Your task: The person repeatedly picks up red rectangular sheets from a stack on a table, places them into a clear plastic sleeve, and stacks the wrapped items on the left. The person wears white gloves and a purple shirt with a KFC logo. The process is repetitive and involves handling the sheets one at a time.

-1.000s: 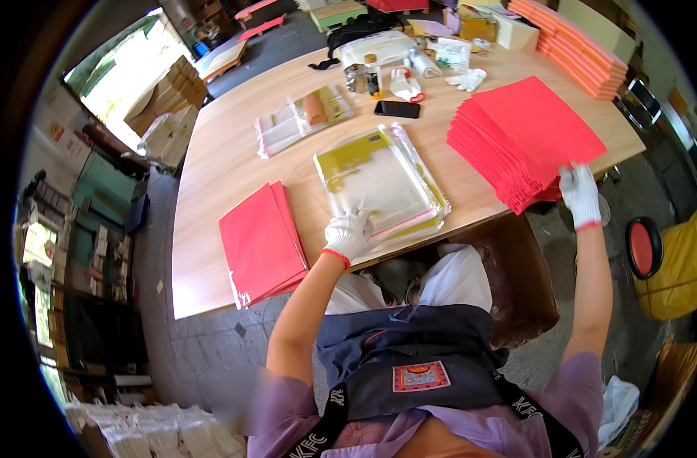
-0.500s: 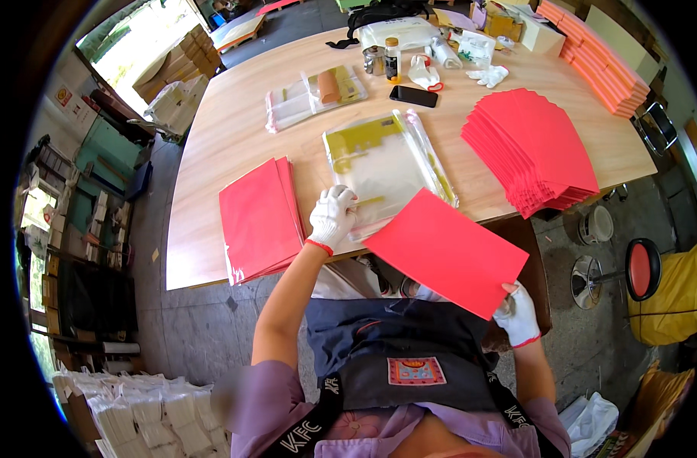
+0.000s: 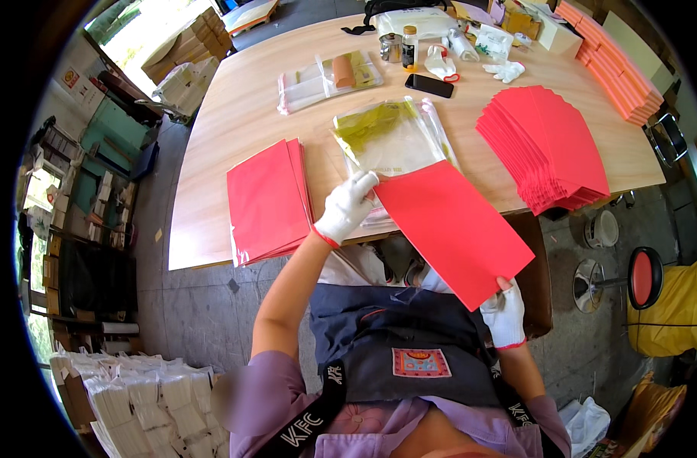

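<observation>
A flat red card sheet (image 3: 455,233) slants over the table's front edge. My right hand (image 3: 505,314), in a white glove, grips its near right corner, thumb on top. My gloved left hand (image 3: 350,208) is closed in a pinch at the near left edge of the clear plastic bags (image 3: 398,153), seemingly on the top bag. The sheet's far left corner touches those fingertips, partly overlapping the bags. To the left lies a stack of red sheets in clear bags (image 3: 266,200). A fanned pile of red sheets (image 3: 547,145) is on the right.
Farther back are another bundle of plastic bags (image 3: 310,85) with a brown roll (image 3: 343,71), a black phone (image 3: 429,85), a bottle (image 3: 410,49), red-handled scissors (image 3: 444,69) and a white glove (image 3: 505,72). A stool (image 3: 643,276) stands at right.
The red sheet's far left corner has come up to my left fingertips and covers more of the bags. The top bag's yellow printed part now looks bent. The view has shifted slightly.
</observation>
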Tool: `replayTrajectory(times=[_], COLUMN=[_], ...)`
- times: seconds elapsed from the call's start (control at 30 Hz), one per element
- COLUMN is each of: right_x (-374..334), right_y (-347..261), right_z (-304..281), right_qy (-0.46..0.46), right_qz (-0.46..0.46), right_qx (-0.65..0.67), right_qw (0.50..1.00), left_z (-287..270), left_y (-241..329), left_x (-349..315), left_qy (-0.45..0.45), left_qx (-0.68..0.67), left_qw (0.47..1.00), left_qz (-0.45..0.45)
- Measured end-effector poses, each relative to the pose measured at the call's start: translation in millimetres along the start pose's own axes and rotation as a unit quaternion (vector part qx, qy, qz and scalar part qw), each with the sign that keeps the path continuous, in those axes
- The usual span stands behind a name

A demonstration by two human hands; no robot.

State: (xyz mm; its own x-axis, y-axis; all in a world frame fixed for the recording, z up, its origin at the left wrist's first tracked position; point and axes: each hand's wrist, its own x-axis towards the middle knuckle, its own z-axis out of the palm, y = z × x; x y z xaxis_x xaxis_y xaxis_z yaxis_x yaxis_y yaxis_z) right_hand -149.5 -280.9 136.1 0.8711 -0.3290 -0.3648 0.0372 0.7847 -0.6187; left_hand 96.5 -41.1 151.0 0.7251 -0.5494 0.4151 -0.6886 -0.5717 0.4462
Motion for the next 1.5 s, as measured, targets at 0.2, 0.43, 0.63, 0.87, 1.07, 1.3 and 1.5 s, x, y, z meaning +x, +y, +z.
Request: replayTrajectory(times=[0.2,0.43,0.63,0.87,1.07,1.3,1.5], right_x=[-25.3,-31.5,64.4,95.5,80.6,101.9,102.7], right_y=[11.4,29.8,95.4,91.1,96.5,135.2,78.2], right_z=[16.2,-3.3,-4.0,23.9,78.6,84.0,47.0], right_qy=[-0.089,0.010,-0.025,-0.085,-0.250,-0.297,-0.170], right_qz=[0.002,0.094,0.122,0.181,-0.012,-0.246,0.052], right_qx=[-0.060,-0.109,0.016,-0.130,-0.631,-0.835,-0.344], right_qw=[0.994,0.990,0.992,0.971,0.734,0.393,0.922], left_z=[80.4,172.1,184.1,149.8,99.7,78.8,77.2], left_y=[43.9,65.7,87.6,49.1,4.8,-10.4,-11.4], left_x=[-38.0,-55.3,-105.2,-121.6,-158.7,-149.0,-156.6], left_qy=[0.315,0.160,0.129,0.012,0.062,0.014,0.044], left_qx=[-0.515,-0.755,-0.686,-0.720,-0.594,-0.529,-0.542], left_qw=[0.767,0.444,0.519,0.545,0.655,0.740,0.693], left_qz=[-0.218,-0.455,-0.494,-0.430,-0.463,-0.415,-0.474])
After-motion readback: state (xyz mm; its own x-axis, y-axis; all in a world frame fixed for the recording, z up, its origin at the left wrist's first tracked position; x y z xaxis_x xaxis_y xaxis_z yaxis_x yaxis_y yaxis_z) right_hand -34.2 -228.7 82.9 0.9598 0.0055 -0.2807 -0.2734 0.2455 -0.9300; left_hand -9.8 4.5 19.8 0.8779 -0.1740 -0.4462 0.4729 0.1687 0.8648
